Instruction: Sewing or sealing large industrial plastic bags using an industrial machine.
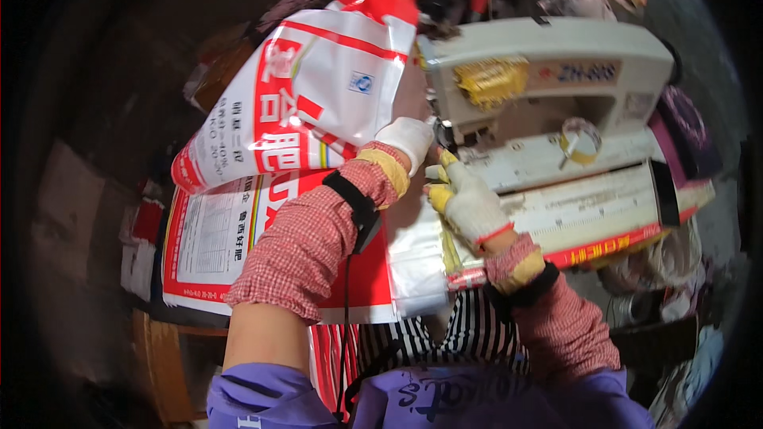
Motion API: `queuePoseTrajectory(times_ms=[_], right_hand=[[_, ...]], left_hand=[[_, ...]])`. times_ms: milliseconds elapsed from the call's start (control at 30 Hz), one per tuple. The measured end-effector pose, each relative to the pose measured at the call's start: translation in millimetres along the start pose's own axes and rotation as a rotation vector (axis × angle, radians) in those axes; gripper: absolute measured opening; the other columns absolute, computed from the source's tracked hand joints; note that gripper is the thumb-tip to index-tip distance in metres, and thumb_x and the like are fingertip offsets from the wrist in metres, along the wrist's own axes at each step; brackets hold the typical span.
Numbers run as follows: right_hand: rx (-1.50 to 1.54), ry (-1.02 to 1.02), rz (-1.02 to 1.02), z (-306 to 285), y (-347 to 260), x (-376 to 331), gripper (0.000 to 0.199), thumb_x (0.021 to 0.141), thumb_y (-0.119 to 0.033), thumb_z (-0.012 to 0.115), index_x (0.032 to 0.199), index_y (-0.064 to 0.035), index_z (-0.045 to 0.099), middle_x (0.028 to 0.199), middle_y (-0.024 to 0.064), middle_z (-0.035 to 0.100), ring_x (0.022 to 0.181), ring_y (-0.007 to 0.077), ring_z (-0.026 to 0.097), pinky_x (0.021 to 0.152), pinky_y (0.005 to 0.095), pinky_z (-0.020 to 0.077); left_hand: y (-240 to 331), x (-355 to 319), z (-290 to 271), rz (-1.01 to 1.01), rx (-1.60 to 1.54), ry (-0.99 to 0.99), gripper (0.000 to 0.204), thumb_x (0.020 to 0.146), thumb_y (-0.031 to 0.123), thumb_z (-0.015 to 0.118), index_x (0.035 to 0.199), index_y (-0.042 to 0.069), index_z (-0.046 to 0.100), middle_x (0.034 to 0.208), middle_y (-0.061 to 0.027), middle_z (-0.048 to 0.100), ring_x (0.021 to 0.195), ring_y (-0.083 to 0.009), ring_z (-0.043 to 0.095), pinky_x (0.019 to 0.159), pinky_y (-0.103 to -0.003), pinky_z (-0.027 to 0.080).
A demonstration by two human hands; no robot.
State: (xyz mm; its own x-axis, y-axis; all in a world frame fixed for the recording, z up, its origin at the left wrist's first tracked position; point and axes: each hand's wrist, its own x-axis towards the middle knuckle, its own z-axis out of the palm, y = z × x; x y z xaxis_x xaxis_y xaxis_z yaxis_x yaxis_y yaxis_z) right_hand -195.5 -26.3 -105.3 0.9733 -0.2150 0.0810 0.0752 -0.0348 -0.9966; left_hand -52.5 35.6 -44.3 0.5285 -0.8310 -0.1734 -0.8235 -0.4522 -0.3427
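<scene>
Your left white-gloved hand [407, 141]: against the glossy red-and-white plastic sack [334, 71], probably steadying it; grip hidden | right yellow-tipped gloved hand [467, 200]: fingers half-curled, hold unclear | sack: worktop's [592, 205] left end, beside cream sewing machine [556, 52]

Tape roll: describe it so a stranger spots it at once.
Find the big pale sewing machine at the right. Lower down, on its flat bed, sits a small tape roll. Its round ring shape sets it apart from the crumpled yellow wrapping higher on the machine.
</scene>
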Motion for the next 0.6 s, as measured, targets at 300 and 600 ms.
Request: queuePoseTrajectory(times_ms=[300, 600], right_hand=[[-1.315, 0.039, -0.221, 41.6, -39.5, 56.0, 0.030, 0.070, -0.012, 0.052, 0.097, -0.0020, 0.059, 0.099, 0.0144, 0.060, 0.092, 0.0287, 0.056, 0.082, 0.0381, 0.0435], [-0.054, -0.985, -0.025, 224.6, -90.8, -36.4, 0.033, 0.075, -0.034, 0.059, 0.082, -0.0025, 0.062, 0.069, 0.0175, 0.060, 0.062, 0.0300, 0.059, 0.059, 0.0368, 0.0467]], left_hand=[[-18.5, -207.1, -129.3, -0.059, 0.402, -0.146, 0.007, 0.070, 0.013, 0.055, 0.069, 0.012, 0.062, 0.078, -0.0058, 0.063, 0.082, -0.0208, 0.061, 0.073, -0.039, 0.048], [-98.9, -371.0, -59.2, -0.429, 0.016, 1.071, 0.030, 0.067, 0.004, 0.060, 0.097, 0.003, 0.058, 0.120, -0.0150, 0.048, 0.107, -0.0302, 0.047, 0.091, -0.038, 0.037]])
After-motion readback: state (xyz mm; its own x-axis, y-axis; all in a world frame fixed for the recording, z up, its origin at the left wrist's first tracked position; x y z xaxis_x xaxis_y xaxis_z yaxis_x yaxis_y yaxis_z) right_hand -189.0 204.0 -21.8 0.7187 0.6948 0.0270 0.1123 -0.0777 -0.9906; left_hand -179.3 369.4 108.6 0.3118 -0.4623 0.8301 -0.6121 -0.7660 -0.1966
